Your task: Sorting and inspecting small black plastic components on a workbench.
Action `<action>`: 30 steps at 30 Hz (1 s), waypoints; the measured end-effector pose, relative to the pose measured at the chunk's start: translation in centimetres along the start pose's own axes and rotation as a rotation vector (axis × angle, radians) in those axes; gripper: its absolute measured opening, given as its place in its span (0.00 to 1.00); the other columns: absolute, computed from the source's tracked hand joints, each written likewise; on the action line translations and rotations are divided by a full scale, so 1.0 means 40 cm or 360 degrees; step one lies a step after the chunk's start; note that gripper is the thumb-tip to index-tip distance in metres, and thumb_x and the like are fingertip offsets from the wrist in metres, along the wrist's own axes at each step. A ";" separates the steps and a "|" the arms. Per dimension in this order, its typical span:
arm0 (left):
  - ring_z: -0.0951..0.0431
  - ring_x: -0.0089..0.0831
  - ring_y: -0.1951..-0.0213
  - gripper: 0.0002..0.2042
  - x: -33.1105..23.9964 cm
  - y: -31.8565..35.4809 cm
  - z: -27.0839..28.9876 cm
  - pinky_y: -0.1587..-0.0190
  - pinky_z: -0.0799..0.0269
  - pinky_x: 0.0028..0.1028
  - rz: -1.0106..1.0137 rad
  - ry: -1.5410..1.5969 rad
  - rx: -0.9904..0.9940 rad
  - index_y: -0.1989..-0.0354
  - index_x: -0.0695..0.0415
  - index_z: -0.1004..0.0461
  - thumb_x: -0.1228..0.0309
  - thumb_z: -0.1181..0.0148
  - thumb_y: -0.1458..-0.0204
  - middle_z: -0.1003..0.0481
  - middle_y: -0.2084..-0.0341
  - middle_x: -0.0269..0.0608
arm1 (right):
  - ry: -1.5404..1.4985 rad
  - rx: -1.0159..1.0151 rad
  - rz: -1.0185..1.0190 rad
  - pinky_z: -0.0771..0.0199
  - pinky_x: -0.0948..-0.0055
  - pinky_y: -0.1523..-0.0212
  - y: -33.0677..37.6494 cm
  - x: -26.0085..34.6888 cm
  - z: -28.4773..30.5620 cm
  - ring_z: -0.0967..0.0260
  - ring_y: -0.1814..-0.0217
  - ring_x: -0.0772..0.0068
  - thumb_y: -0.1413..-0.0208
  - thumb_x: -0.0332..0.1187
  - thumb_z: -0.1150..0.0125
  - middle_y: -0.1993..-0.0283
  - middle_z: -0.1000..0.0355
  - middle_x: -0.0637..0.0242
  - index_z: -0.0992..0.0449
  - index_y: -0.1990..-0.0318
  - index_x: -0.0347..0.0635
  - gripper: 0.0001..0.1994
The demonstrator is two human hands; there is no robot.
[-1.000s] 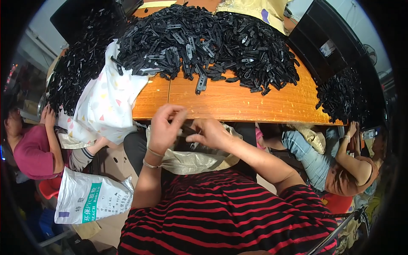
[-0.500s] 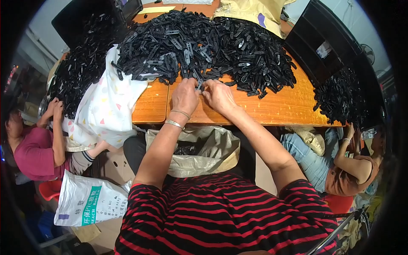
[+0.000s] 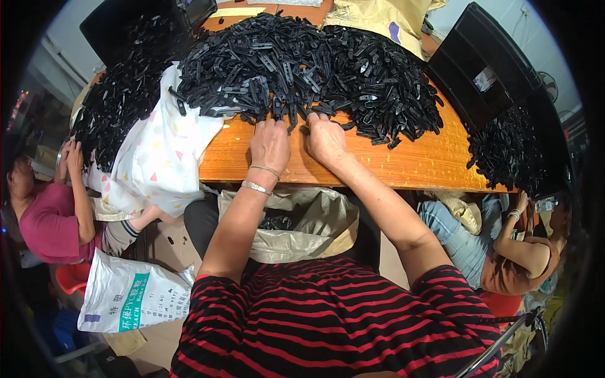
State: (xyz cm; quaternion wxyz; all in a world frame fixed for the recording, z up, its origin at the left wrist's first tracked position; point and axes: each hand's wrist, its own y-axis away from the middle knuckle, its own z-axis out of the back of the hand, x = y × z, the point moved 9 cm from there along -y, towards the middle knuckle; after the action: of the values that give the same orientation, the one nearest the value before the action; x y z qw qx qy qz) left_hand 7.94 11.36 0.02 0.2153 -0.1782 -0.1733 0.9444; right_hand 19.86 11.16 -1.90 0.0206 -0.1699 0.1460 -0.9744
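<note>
A big heap of small, slim black plastic pieces covers the back of the wooden table. At its front edge, the curled fingers of my left hand reach in among the pieces; their tips are partly hidden. Just to the right, my right hand is closed at the same edge, with a dark piece by its thumb. The two hands are a little apart. Below the table edge, in front of my body, an open woven sack holds some black pieces.
A patterned white cloth hangs over the table's left side. Black bins stand tipped at both sides, with pieces spilling out. Co-workers sit at left and right. A white printed sack lies at lower left.
My hands were close together over a piece; now they have parted. Both have gone to the front of the heap, the right one slightly to the right.
</note>
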 end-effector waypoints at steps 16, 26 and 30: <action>0.23 0.19 0.65 0.13 0.026 0.072 -0.078 0.66 0.26 0.18 0.0853 0.2416 0.0473 0.54 0.63 0.32 0.80 0.41 0.49 0.25 0.63 0.36 | -0.1333 0.0117 -0.0275 0.28 0.72 0.70 0.085 0.005 0.080 0.27 0.72 0.69 0.50 0.26 0.39 0.69 0.26 0.58 0.29 0.62 0.32 0.09; 0.24 0.20 0.64 0.14 0.015 0.061 -0.020 0.61 0.29 0.18 0.0498 0.2209 0.0242 0.54 0.65 0.31 0.83 0.44 0.50 0.26 0.62 0.37 | -0.1336 -0.0002 -0.0126 0.28 0.70 0.70 0.071 0.019 0.085 0.28 0.73 0.66 0.55 0.24 0.34 0.67 0.28 0.58 0.26 0.65 0.33 0.09; 0.25 0.19 0.65 0.14 0.017 0.062 -0.008 0.62 0.29 0.18 0.0447 0.2126 0.0181 0.54 0.65 0.31 0.84 0.46 0.49 0.26 0.64 0.37 | -0.1044 -0.0152 0.0074 0.29 0.70 0.71 0.081 0.056 0.133 0.29 0.74 0.65 0.57 0.24 0.33 0.69 0.29 0.58 0.26 0.66 0.34 0.10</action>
State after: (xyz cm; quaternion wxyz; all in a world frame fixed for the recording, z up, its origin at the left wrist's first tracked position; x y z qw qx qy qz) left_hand 6.65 9.67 -1.42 0.1606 -0.7318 0.0713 0.6585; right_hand 19.50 6.40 2.67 0.0809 -0.4719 0.1809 -0.8591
